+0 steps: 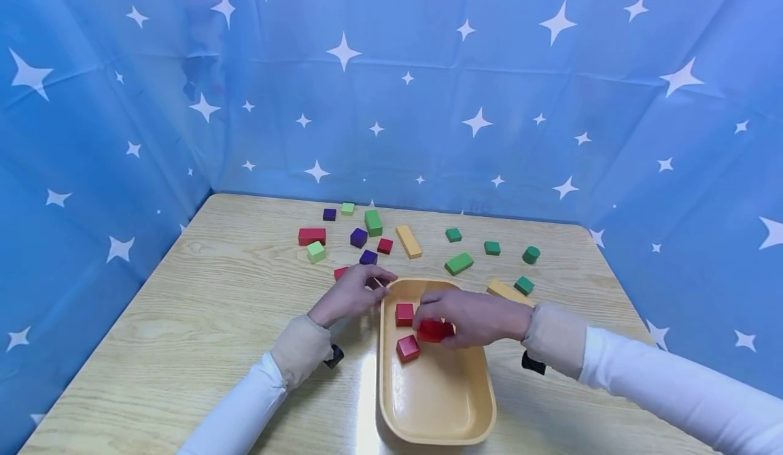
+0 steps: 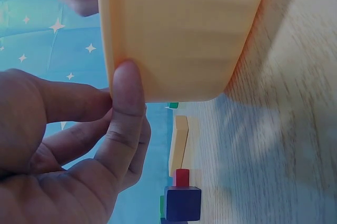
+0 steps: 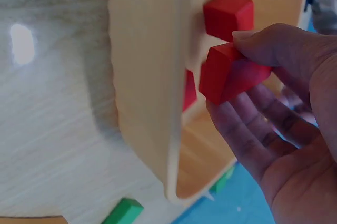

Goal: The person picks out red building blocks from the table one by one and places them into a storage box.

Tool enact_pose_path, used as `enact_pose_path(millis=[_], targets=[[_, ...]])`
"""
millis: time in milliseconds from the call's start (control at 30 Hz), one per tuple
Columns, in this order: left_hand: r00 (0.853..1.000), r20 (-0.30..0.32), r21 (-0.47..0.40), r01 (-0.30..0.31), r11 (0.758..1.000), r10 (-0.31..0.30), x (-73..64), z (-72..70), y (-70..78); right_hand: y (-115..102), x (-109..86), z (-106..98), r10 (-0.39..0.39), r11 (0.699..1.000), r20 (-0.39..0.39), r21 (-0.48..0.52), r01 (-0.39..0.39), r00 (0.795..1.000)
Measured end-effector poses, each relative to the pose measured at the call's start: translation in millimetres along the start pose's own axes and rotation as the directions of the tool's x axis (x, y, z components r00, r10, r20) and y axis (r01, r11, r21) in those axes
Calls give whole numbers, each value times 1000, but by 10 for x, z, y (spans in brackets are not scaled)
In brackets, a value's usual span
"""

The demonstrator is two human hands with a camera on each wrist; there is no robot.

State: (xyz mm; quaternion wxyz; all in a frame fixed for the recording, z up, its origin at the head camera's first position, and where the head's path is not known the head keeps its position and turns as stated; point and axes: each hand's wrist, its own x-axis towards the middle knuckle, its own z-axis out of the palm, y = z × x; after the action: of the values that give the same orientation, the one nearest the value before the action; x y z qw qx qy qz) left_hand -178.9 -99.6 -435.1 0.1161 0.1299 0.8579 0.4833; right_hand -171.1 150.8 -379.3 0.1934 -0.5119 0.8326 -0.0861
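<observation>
My right hand (image 1: 467, 315) grips a red block (image 1: 433, 331) inside the cream plastic tray (image 1: 440, 407). In the right wrist view the thumb lies on one side of this red block (image 3: 231, 74), with fingers under the other. Two red cubes, one farther (image 1: 404, 314) and one nearer (image 1: 408, 348), sit on the tray floor to its left. My left hand (image 1: 355, 295) is at the tray's far left corner. In the left wrist view its bent fingers (image 2: 124, 118) pinch the rim, one tip against the outer wall. A red piece (image 1: 340, 273) lies partly hidden behind that hand.
Beyond the tray lie scattered blocks: a red bar (image 1: 312, 237), purple cubes (image 1: 358, 238), a light green cube (image 1: 316, 251) and a yellow bar (image 1: 408, 241). Right of these are green blocks (image 1: 459, 263) and a green cylinder (image 1: 531, 255). A starry blue curtain (image 1: 404, 101) borders the wooden table (image 1: 183, 346).
</observation>
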Motion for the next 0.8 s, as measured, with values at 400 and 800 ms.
enact_pose_path(millis=[400, 800], targets=[[1000, -6, -32, 14, 999, -14, 11, 7, -18, 10, 24, 176, 32, 999, 93, 20, -34, 995], [999, -4, -14, 33, 999, -33, -3, -3, 12, 22, 15, 351, 54, 998, 108, -21, -52, 993]])
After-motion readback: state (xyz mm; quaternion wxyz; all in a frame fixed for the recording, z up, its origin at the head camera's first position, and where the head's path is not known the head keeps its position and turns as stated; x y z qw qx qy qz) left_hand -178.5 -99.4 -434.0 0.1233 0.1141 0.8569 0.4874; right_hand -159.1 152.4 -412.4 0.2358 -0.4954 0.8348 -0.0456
